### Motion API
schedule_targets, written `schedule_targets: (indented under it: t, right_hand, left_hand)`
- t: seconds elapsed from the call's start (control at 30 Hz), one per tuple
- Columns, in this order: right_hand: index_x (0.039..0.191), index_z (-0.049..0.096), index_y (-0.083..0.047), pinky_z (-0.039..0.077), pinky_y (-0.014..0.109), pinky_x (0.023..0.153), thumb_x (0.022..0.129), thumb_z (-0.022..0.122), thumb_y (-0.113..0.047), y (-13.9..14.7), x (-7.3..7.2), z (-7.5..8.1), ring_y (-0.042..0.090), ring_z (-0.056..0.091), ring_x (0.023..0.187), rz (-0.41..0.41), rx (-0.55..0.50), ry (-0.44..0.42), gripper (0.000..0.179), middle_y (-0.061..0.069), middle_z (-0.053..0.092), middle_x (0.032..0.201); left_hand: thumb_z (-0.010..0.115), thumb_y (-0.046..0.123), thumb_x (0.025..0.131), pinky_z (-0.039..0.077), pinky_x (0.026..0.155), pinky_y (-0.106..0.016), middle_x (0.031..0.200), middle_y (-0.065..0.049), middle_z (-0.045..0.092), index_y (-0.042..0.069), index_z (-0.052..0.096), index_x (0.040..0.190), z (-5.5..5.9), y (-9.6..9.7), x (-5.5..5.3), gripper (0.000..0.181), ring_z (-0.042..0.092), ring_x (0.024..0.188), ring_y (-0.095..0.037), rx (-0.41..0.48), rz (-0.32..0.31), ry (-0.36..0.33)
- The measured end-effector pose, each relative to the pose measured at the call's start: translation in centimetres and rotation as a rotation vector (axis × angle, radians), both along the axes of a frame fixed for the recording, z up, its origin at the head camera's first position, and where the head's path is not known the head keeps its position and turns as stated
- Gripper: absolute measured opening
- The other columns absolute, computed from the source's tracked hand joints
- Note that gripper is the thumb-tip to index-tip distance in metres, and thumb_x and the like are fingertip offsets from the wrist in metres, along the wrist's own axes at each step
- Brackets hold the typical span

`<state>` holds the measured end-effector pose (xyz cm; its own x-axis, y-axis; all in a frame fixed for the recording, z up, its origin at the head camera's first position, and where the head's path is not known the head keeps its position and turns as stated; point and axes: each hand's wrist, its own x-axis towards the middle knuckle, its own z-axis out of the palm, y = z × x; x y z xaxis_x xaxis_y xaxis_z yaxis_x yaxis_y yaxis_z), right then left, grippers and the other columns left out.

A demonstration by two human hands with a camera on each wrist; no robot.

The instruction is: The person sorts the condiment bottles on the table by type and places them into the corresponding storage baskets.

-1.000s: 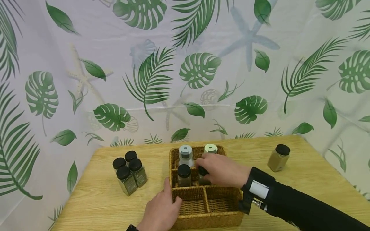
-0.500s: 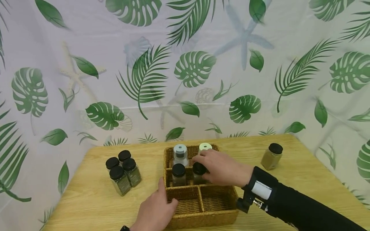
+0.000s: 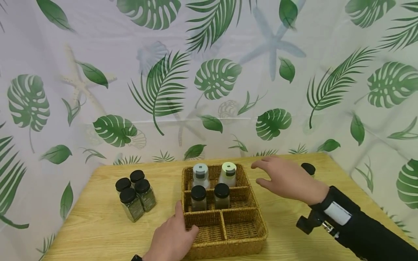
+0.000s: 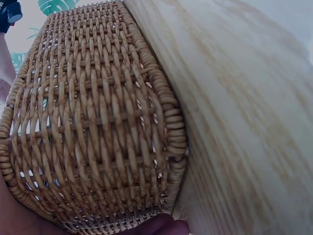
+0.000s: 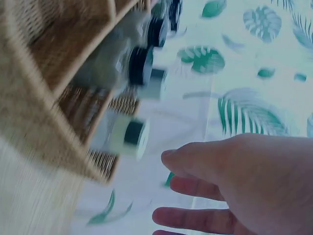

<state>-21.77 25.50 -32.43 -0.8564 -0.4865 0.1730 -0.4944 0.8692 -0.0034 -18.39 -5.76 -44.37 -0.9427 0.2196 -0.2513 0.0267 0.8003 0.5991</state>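
Note:
My left hand point(image 3: 171, 235) grips the near left corner of a wicker basket point(image 3: 225, 242), its index finger along the left side and thumb at the front compartment. In the left wrist view the woven wall point(image 4: 93, 112) fills the left half, with fingertips at its bottom end. My right hand point(image 3: 287, 177) is in the air to the right of the basket, fingers spread and holding nothing. Two black-lidded jars point(image 3: 222, 195) stand in the middle row. Behind them, the back compartment holds a white-capped bottle point(image 3: 200, 175) and one with a pale yellow-green cap point(image 3: 228, 174).
On the left of the wooden table point(image 3: 88, 232) several black-lidded spice jars point(image 3: 133, 204) stand close together. Another black-lidded jar point(image 3: 308, 169) is at the right, partly hidden behind my right hand. A leaf-print cloth point(image 3: 209, 90) hangs behind the table.
My right hand has let go of the right-hand jar in the basket's middle row and moved right, out of the basket. The left hand has stayed on the basket's corner.

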Motion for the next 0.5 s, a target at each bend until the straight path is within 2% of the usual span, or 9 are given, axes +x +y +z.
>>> schedule_targets:
  t: [0.07, 0.3, 0.4, 0.5]
  right_hand:
    - [0.118, 0.065, -0.010, 0.054, 0.039, 0.060, 0.085, 0.071, -0.026, 1.3, 0.0, -0.1, 0.026, 0.059, 0.091, -0.029, 0.003, 0.002, 0.038, 0.012, 0.063, 0.114]
    - [0.114, 0.065, -0.005, 0.054, 0.043, 0.065, 0.084, 0.071, -0.019, 5.5, -0.4, -0.7, 0.026, 0.059, 0.083, -0.089, 0.005, 0.007, 0.033, 0.014, 0.065, 0.103]
    - [0.113, 0.065, -0.003, 0.053, 0.040, 0.060, 0.083, 0.072, -0.016, 6.5, -0.6, -1.1, 0.025, 0.059, 0.079, -0.097, 0.008, 0.011, 0.034, 0.016, 0.064, 0.101]
    - [0.113, 0.065, -0.002, 0.053, 0.039, 0.058, 0.081, 0.073, -0.013, 7.4, -1.0, -1.5, 0.027, 0.059, 0.080, -0.106, 0.013, 0.017, 0.035, 0.018, 0.063, 0.103]
  left_hand:
    - [0.058, 0.043, 0.088, 0.041, 0.045, -0.045, 0.097, -0.019, 0.065, -0.005, 0.011, 0.150, 0.0, 0.0, 0.0, 0.091, 0.051, 0.050, -0.023, -0.002, -0.002, -0.003]
    - [0.055, 0.043, 0.090, 0.037, 0.043, -0.043, 0.084, -0.011, 0.064, -0.004, 0.009, 0.150, -0.3, 0.2, -0.1, 0.090, 0.050, 0.047, -0.023, 0.013, -0.010, -0.008]
    - [0.054, 0.043, 0.090, 0.038, 0.042, -0.043, 0.086, -0.012, 0.064, -0.004, 0.009, 0.150, -0.4, 0.1, 0.0, 0.090, 0.051, 0.047, -0.023, 0.011, -0.008, -0.008]
    - [0.053, 0.043, 0.090, 0.036, 0.041, -0.041, 0.077, -0.009, 0.062, -0.004, 0.008, 0.150, -0.3, 0.1, 0.1, 0.089, 0.050, 0.046, -0.023, 0.003, -0.003, -0.005]
